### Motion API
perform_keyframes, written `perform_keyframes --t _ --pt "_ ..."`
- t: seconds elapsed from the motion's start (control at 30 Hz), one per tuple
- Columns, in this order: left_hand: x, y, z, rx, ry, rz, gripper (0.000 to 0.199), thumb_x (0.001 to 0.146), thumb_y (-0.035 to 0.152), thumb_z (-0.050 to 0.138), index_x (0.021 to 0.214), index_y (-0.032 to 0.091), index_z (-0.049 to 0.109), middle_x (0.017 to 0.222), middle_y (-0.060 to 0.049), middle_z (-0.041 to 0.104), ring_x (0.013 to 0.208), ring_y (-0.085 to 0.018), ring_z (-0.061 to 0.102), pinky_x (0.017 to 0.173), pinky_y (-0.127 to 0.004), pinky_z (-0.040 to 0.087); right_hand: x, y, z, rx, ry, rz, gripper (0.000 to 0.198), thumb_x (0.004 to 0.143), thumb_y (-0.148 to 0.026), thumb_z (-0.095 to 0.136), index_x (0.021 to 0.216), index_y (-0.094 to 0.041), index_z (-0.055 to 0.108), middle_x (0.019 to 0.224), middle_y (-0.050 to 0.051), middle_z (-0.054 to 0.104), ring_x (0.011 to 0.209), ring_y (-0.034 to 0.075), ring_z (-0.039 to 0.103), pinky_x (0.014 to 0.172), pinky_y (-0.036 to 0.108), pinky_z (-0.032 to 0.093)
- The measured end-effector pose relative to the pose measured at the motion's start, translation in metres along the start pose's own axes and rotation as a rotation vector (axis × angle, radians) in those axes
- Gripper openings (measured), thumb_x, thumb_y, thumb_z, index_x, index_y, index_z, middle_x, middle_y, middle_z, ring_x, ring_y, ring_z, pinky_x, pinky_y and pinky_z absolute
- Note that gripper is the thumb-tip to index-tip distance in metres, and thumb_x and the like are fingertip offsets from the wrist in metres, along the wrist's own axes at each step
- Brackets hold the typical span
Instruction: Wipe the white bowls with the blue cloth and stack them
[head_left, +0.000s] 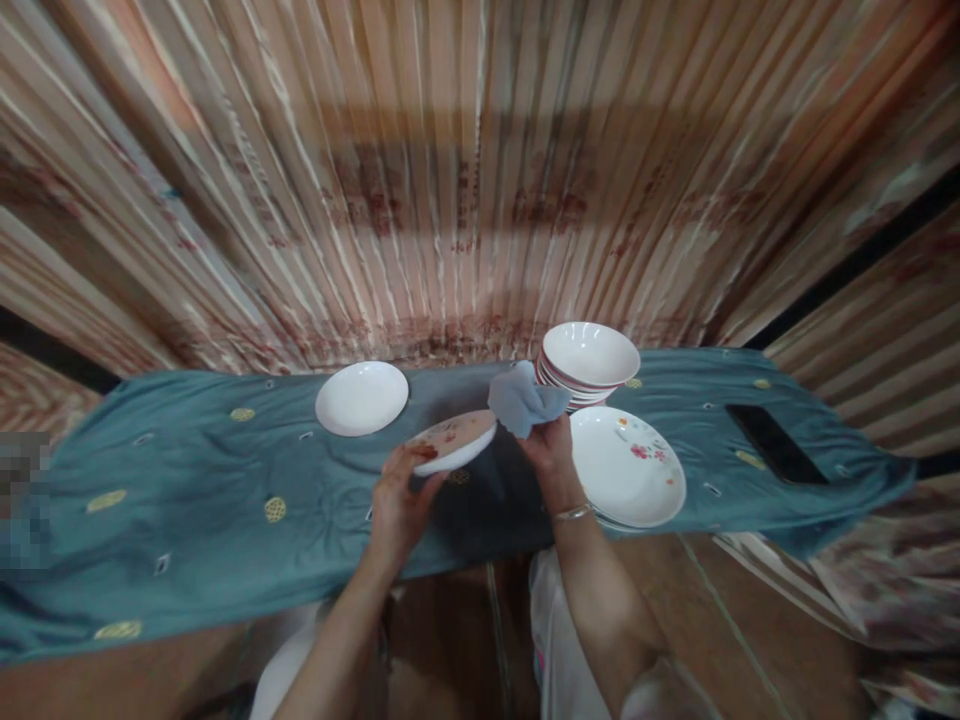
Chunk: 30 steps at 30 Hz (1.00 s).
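Observation:
My left hand [401, 500] grips the near left edge of a white plate with a floral pattern [459, 440], holding it tilted above the table. A light blue-grey cloth [525, 398] is bunched in my right hand [551, 455], just right of the plate's far edge. My right fingers are partly hidden behind the cloth. Close by my right wrist lies a stack of white flowered plates [626, 468]. Behind that stands a stack of white bowls with red rims [591, 355]. To the left, a white plate [362, 398] lies alone on the cloth-covered table.
A green-blue tablecloth [202, 500] with yellow motifs covers the table. A black phone [776, 443] lies toward the right end. Pleated patterned curtains [450, 180] hang right behind the table's far edge. Dark poles [847, 265] slant at both sides.

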<state>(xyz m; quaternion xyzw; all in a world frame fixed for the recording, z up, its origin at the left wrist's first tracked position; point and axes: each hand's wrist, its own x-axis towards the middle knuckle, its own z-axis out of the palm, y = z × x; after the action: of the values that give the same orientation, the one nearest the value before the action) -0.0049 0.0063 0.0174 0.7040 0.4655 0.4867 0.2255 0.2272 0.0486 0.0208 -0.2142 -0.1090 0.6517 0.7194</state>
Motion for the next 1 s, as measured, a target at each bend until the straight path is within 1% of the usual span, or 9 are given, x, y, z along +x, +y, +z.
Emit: perform_keyframes --t 0.07,0.13,0.3,0.4,0.5,0.57,0.7,0.8,1.0 --pt "0.004 0.005 -0.009 -0.045 0.046 -0.172 0.019 0.072 0.038 0.072 0.079 0.020 0.069 0.085 -0.005 0.073 0.081 -0.021 0.066 0.079 -0.035 0.051 -0.002 0.000 0.002 0.012 0.028 -0.024 0.011 0.081 -0.021 0.059 0.070 -0.021 0.061 0.061 -0.004 0.066 0.056 0.011 0.061 0.058 0.022 0.055" --pt "0.007 0.009 -0.017 -0.146 0.114 -0.343 0.023 0.068 0.042 0.074 0.072 0.020 0.068 0.069 -0.001 0.068 0.064 -0.017 0.059 0.062 -0.028 0.046 -0.003 0.001 0.005 -0.042 0.049 -0.043 0.010 0.080 -0.021 0.061 0.070 -0.021 0.061 0.061 -0.004 0.065 0.057 0.011 0.061 0.058 0.023 0.055" --pt "0.008 0.013 -0.023 -0.566 0.173 -0.592 0.036 0.057 0.049 0.081 0.068 0.017 0.068 0.061 0.000 0.066 0.058 -0.014 0.056 0.059 -0.025 0.044 -0.012 0.007 0.023 -0.301 -0.031 -0.168 0.009 0.071 -0.027 0.070 0.077 -0.020 0.067 0.063 -0.004 0.064 0.054 0.010 0.056 0.050 0.020 0.047" --pt "0.008 0.014 -0.019 -0.652 0.162 -0.638 0.039 0.053 0.047 0.084 0.067 0.015 0.067 0.061 -0.001 0.066 0.058 -0.013 0.056 0.059 -0.025 0.044 -0.026 0.019 0.042 -0.540 -0.082 -0.304 0.016 0.070 -0.028 0.072 0.085 -0.021 0.070 0.077 -0.002 0.069 0.065 0.012 0.061 0.060 0.022 0.050" --pt "0.008 0.017 -0.017 -0.689 0.166 -0.656 0.039 0.049 0.044 0.086 0.067 0.015 0.067 0.059 0.000 0.065 0.056 -0.013 0.055 0.057 -0.024 0.043 -0.045 0.038 0.063 -0.972 -0.227 -0.492 0.030 0.078 -0.029 0.068 0.107 -0.023 0.069 0.105 0.004 0.070 0.093 0.018 0.065 0.081 0.031 0.053" --pt "0.009 0.020 -0.017 -0.735 0.165 -0.673 0.039 0.049 0.042 0.087 0.070 0.015 0.068 0.059 0.001 0.065 0.054 -0.011 0.054 0.055 -0.023 0.042 -0.056 0.051 0.071 -1.316 -0.324 -0.728 0.031 0.084 -0.026 0.060 0.114 -0.022 0.067 0.129 0.009 0.062 0.117 0.023 0.057 0.100 0.039 0.046" --pt "0.011 0.025 -0.016 -0.849 0.211 -0.673 0.038 0.052 0.044 0.086 0.070 0.015 0.070 0.061 0.001 0.066 0.053 -0.009 0.052 0.054 -0.021 0.042 -0.067 0.070 0.071 -1.814 -0.447 -1.026 0.038 0.093 -0.022 0.048 0.130 -0.020 0.059 0.146 0.011 0.049 0.136 0.027 0.040 0.111 0.048 0.033" --pt "0.014 0.025 -0.014 -0.900 0.269 -0.675 0.040 0.048 0.046 0.088 0.067 0.016 0.070 0.062 -0.001 0.068 0.059 -0.012 0.057 0.058 -0.022 0.046 -0.064 0.073 0.064 -1.954 -0.449 -1.114 0.044 0.094 -0.023 0.047 0.138 -0.021 0.051 0.149 0.010 0.045 0.145 0.029 0.027 0.115 0.052 0.024" --pt "0.017 0.026 -0.014 -0.911 0.245 -0.705 0.040 0.048 0.050 0.087 0.067 0.018 0.071 0.069 -0.006 0.073 0.081 -0.024 0.069 0.073 -0.032 0.053 -0.053 0.070 0.058 -1.878 -0.367 -1.051 0.044 0.098 -0.025 0.037 0.141 -0.018 0.047 0.145 0.013 0.047 0.140 0.026 0.036 0.115 0.051 0.026"
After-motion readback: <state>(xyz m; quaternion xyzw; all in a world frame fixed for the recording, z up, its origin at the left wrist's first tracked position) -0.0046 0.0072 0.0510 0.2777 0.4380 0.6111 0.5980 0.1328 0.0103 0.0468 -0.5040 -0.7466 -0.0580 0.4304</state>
